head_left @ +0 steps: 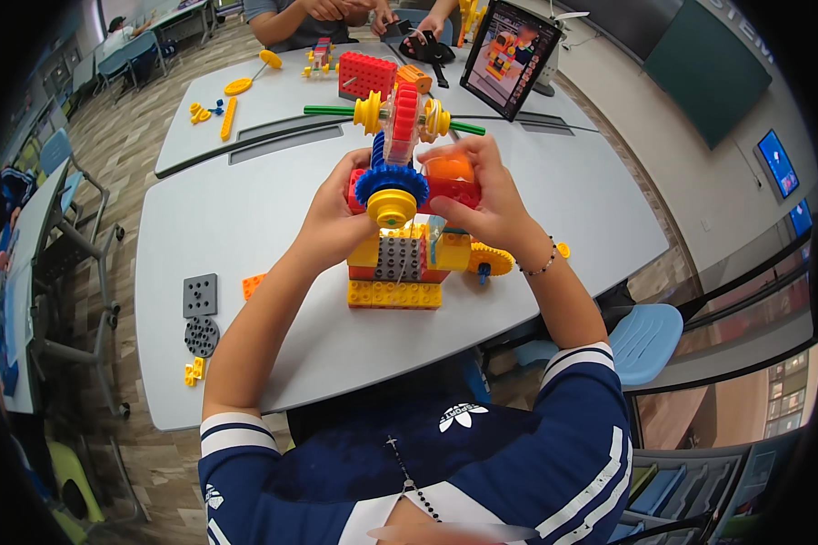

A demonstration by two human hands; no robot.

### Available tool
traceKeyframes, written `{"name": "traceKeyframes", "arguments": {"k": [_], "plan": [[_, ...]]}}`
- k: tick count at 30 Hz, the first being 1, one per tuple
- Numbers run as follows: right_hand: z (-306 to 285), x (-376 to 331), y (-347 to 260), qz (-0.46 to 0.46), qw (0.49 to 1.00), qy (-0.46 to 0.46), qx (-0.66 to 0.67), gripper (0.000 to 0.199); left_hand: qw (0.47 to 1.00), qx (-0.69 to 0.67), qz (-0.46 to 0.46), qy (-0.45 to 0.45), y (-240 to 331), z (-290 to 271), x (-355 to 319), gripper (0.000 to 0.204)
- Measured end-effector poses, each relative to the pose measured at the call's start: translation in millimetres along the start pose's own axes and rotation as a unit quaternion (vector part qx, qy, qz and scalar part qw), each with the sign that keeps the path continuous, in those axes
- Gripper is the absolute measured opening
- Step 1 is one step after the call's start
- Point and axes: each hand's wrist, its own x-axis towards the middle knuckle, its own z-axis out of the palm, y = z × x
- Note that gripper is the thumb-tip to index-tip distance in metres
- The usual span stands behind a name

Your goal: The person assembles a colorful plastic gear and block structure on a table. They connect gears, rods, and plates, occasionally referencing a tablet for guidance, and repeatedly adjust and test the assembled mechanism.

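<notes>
A building-block model (pixel 396 294) stands on the white table in front of me, with yellow and grey bricks at its base. My left hand (pixel 338 218) is closed round its left side, beside a blue gear (pixel 373 188) with a yellow pulley (pixel 392 209) at the front. My right hand (pixel 486 195) grips the red and orange blocks (pixel 453 182) on the right side. Above my hands a green axle (pixel 329 110) runs crosswise through yellow wheels and a red gear (pixel 405 109). A yellow gear (pixel 490 261) sits low at the right. Some fingertips are hidden behind the model.
Grey plates (pixel 200 296), an orange brick (pixel 253 285) and small yellow pieces (pixel 194 371) lie left on the table (pixel 182 209). A tablet (pixel 509 62) stands at the far right. Beyond are loose parts, a red block (pixel 365 74) and other people's hands (pixel 336 9).
</notes>
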Motion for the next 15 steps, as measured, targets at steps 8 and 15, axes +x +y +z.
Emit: {"name": "traceKeyframes", "arguments": {"k": [8,15], "plan": [[-12.2,-0.1,7.8,-0.019,0.998,-0.013,0.058,0.025,0.999,0.045,-0.015,0.014,-2.2,1.2,-1.3,0.061],[-28.0,-7.9,8.7,-0.088,0.996,0.006,0.009,0.026,0.998,0.051,-0.034,0.029,4.1,4.8,-2.0,0.064]]}}
